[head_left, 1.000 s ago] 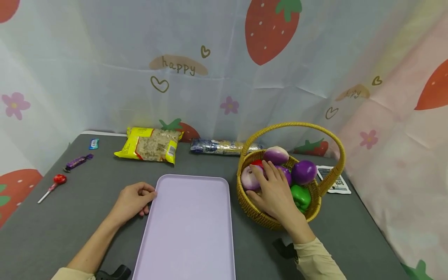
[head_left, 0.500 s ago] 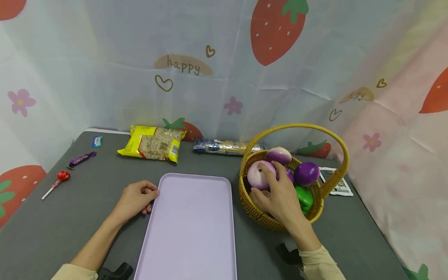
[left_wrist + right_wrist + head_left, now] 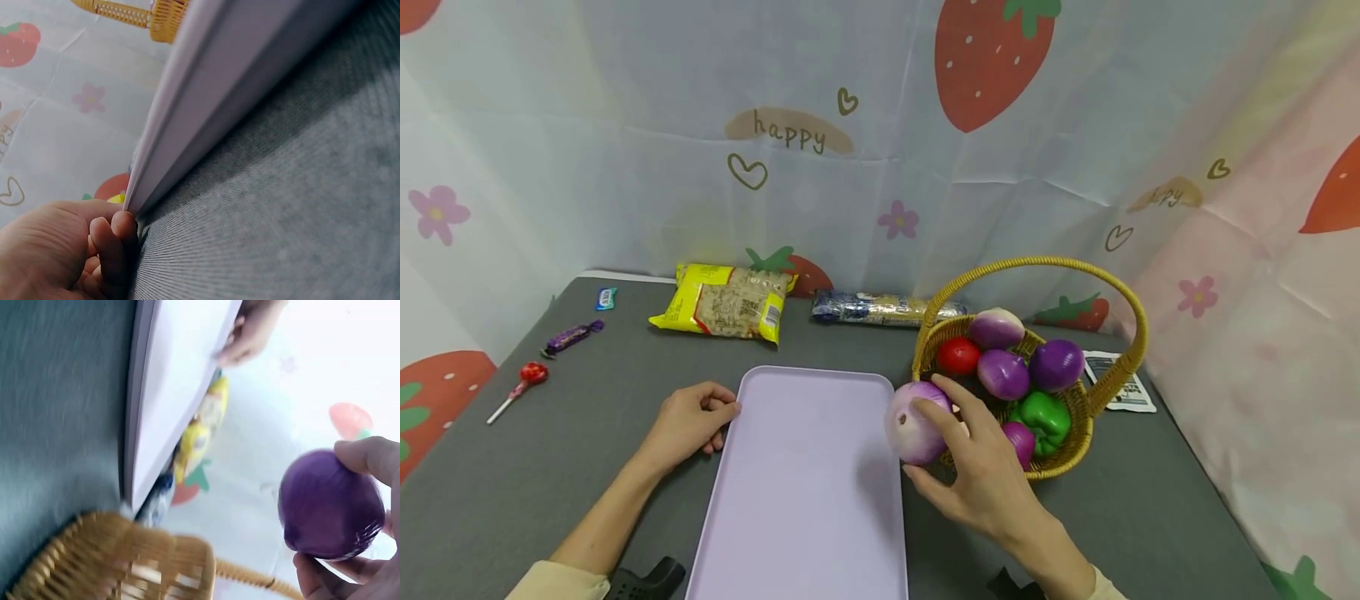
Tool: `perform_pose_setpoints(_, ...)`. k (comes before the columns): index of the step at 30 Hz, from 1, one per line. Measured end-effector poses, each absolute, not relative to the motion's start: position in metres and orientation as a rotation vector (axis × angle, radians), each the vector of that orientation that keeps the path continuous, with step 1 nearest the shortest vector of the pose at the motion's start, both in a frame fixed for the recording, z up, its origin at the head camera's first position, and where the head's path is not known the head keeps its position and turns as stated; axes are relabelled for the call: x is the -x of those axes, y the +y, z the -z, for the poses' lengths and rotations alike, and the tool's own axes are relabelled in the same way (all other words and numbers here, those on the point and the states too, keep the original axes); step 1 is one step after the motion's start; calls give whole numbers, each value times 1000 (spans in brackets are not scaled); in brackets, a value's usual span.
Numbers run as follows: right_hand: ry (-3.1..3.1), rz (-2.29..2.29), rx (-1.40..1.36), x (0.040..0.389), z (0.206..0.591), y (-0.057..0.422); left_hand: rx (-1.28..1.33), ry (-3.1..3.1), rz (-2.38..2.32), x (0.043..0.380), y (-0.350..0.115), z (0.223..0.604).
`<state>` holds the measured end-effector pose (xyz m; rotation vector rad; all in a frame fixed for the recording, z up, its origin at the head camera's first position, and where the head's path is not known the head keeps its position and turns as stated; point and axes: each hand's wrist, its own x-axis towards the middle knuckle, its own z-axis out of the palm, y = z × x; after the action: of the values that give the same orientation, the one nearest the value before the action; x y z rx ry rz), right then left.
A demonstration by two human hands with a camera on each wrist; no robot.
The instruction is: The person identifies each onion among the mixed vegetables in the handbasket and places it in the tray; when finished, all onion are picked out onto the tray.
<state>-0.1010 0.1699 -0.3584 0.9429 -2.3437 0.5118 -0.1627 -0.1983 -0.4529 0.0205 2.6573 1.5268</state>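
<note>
My right hand (image 3: 988, 479) holds a pale purple onion (image 3: 913, 432) between thumb and fingers, raised over the tray's right edge at the basket's near left side. In the right wrist view the same onion (image 3: 328, 503) looks dark purple. The wicker basket (image 3: 1081, 446) holds a red tomato (image 3: 958, 357), a green bell pepper (image 3: 1043, 421) and several purple onion-like vegetables (image 3: 1003, 375). My left hand (image 3: 688, 423) pinches the left rim of the lilac tray (image 3: 812, 492); the left wrist view shows its fingertips on the rim.
Along the back lie a yellow bag (image 3: 726, 302) and a shiny long packet (image 3: 880, 309). A lollipop (image 3: 523, 385), a purple-wrapped candy (image 3: 572, 337) and a small blue packet (image 3: 606, 298) lie left. A white packet (image 3: 1120, 382) sits behind the basket, whose handle (image 3: 1037, 262) arches high.
My right hand has gripped the onion, lifted it out of the basket and moved it left to the tray's edge. The tomato shows again. My left hand stays at the tray.
</note>
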Motion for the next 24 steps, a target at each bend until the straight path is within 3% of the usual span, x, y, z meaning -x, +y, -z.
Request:
perform_pose_setpoints(16,-2517,-466,-1196,80,378,135,-31,2659,-1527,164,-198,451)
perform_pose_setpoints(24,-2558,-193,-1511,67,382,110,-31,2671,-1516,163,-198,454)
